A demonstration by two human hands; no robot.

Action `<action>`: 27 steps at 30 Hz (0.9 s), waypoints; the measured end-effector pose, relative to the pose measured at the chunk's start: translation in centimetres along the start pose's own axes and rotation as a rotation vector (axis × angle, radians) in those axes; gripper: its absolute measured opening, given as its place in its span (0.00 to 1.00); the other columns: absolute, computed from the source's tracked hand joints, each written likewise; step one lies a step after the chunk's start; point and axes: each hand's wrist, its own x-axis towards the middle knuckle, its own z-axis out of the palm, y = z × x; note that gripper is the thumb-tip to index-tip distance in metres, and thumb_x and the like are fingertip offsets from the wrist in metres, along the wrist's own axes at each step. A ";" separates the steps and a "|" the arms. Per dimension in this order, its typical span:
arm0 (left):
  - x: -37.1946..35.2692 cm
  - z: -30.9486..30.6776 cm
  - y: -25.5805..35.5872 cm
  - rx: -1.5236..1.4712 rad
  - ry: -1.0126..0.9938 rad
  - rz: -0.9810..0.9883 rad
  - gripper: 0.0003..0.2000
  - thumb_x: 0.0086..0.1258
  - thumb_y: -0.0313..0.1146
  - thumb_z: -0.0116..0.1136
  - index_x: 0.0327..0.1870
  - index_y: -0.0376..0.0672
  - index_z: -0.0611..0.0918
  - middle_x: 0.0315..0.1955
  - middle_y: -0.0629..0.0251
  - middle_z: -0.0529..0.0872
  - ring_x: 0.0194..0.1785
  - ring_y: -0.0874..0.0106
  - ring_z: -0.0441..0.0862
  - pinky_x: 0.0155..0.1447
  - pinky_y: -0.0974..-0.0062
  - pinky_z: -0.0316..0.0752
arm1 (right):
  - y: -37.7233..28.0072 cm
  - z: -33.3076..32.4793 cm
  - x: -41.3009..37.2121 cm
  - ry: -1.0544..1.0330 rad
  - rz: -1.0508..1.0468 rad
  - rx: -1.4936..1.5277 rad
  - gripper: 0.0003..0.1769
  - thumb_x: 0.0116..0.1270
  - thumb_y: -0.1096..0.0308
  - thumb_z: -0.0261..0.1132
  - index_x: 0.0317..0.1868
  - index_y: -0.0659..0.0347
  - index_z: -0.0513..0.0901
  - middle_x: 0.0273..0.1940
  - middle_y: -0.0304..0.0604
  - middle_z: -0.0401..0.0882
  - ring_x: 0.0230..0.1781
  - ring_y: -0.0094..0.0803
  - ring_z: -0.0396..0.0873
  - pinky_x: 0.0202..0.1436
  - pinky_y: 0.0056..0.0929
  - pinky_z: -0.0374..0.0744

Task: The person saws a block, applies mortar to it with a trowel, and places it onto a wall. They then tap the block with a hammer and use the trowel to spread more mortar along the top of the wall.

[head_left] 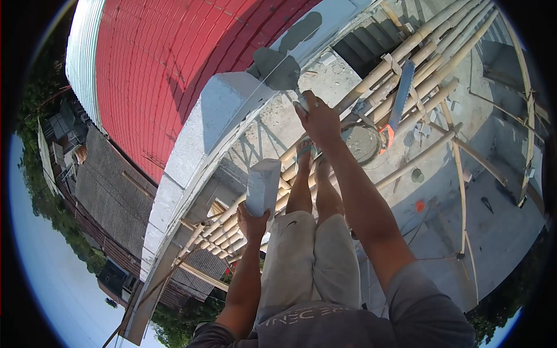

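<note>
My right hand point(320, 120) is wrapped round the handle of a trowel point(284, 74), its grey blade over the top of the block wall point(223, 98). Wet mortar point(300, 30) lies in dark patches along the wall beyond the blade. Lower down, my left hand point(253, 222) grips the near end of a pale grey block point(263, 182), held up in front of the bamboo poles. A bucket of mortar point(361, 144) sits just right of my right forearm.
Bamboo scaffold poles point(426, 64) run beneath my feet and up to the right. A hand saw point(402, 95) with an orange handle rests on them. A red tiled roof point(156, 64) slopes beyond the wall. To the right, a concrete floor point(464, 243) lies far below.
</note>
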 end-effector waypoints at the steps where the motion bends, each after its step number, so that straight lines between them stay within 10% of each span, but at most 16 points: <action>1: -0.1 -0.1 0.4 0.000 0.006 -0.011 0.40 0.44 0.41 0.81 0.60 0.41 0.72 0.53 0.48 0.79 0.60 0.45 0.77 0.63 0.48 0.74 | 1.0 0.5 -1.2 -0.050 0.070 -0.045 0.22 0.78 0.46 0.57 0.58 0.54 0.73 0.45 0.52 0.85 0.43 0.57 0.86 0.44 0.54 0.84; 9: 0.0 1.1 -0.9 -0.018 0.096 0.047 0.39 0.44 0.41 0.82 0.58 0.42 0.72 0.52 0.50 0.80 0.58 0.46 0.79 0.58 0.47 0.75 | 5.9 -1.3 -8.6 0.232 0.016 0.201 0.27 0.73 0.51 0.64 0.68 0.51 0.73 0.48 0.54 0.83 0.43 0.58 0.85 0.43 0.51 0.84; 20: -0.5 2.4 -1.2 -0.065 0.082 -0.033 0.41 0.43 0.39 0.83 0.62 0.43 0.72 0.53 0.49 0.80 0.58 0.47 0.79 0.61 0.49 0.74 | -3.1 -11.8 2.2 0.217 -0.425 -0.679 0.21 0.71 0.57 0.67 0.65 0.38 0.81 0.42 0.39 0.75 0.41 0.37 0.84 0.43 0.41 0.82; 27: -1.1 2.6 -2.2 -0.131 0.087 -0.123 0.42 0.43 0.38 0.83 0.62 0.43 0.72 0.55 0.51 0.80 0.59 0.48 0.79 0.62 0.50 0.74 | -3.7 -13.5 12.3 0.029 -0.041 -0.800 0.15 0.70 0.63 0.61 0.53 0.41 0.88 0.48 0.43 0.84 0.50 0.39 0.87 0.50 0.42 0.84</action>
